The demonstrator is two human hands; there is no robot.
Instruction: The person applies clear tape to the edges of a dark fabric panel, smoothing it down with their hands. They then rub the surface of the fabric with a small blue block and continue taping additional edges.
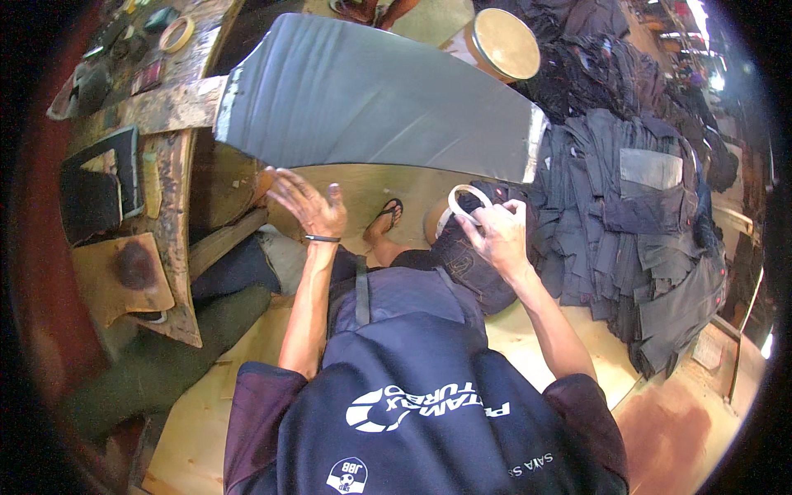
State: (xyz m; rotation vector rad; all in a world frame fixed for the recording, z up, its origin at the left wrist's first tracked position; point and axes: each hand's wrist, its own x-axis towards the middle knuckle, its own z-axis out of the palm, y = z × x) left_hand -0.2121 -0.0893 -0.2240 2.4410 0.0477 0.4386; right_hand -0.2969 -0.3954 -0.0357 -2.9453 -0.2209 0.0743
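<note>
My left hand (309,206) is raised below the near edge of a large dark grey board (371,99), its fingers spread and nothing in it. The board is long, with a smooth, faintly rippled surface, broad at the left and tapering in a curve to the right. A cream-coloured roll of tape (454,195) is pinched in my right hand (499,231), just below the board's right end. The roll looks like a thin ring.
At the left stands a worn wooden bench (169,223) bearing a dark frame and a stained square board (124,268). Another tape roll (176,35) lies at the upper left. Stacked dark trousers (610,206) fill the right side. A round-topped stool or drum (507,45) stands behind the board.
</note>
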